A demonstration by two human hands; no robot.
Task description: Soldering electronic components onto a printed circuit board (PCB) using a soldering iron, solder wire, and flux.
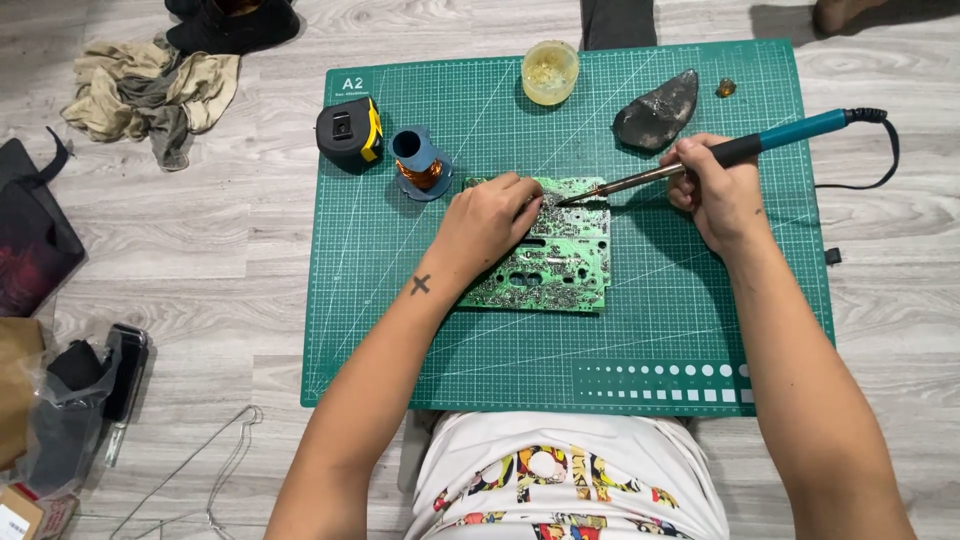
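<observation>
Two bare hands are seen over a green cutting mat (700,330) laid on a grey wood-look floor (230,260). The right hand (715,190) is closed around a soldering iron (740,150), its fingers curled tightly about the dark grip, while the teal handle and black cord trail off to the right. The iron's metal tip is brought down onto the upper edge of a green circuit board (560,260), just beside the fingertips of the other hand. The left hand (490,220) is laid on the board's upper left part, fingers bent and held close together, pressing down on it; whether anything thin is pinched between them cannot be told.

A small round tub (549,72) is set at the top edge of the mat, and a pale yellowish paste is seen inside it. A blue spool (420,165) wound with copper wire stands just left of the board, and a black and yellow tape measure (348,132) lies beside it. A dark grey lump (657,112) rests near the right hand.

The board lies flat near the middle of the mat, solder side up, its surface dotted with silvery joints and pierced by several cut-out holes.
</observation>
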